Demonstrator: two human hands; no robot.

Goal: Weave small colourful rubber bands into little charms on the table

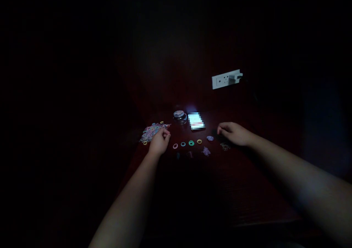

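Note:
My left hand [160, 141] rests at the right edge of a mixed heap of small colourful elastic bands [150, 133]. Its fingers are curled together, and whatever they may hold is too small to make out. Across the table my right hand [235, 133] has its fingertips pinched, just above a little pile of pale yellowish bands [224, 146]. Between the hands runs a row of sorted bands: pink [175, 146], blue [183, 144], green [191, 143], yellow [199, 141] and a lavender bunch [210, 138]. Nearer me lies a loose purple pile [206, 151], beside dim dark ones [190, 154].
A round lidded container [179, 117] stands behind the row, next to a lit, pixelated phone screen [196, 121]. On the wall behind is a white power socket [226, 79] with a plug in it. The dark reddish table [242, 189] fades into deep shadow.

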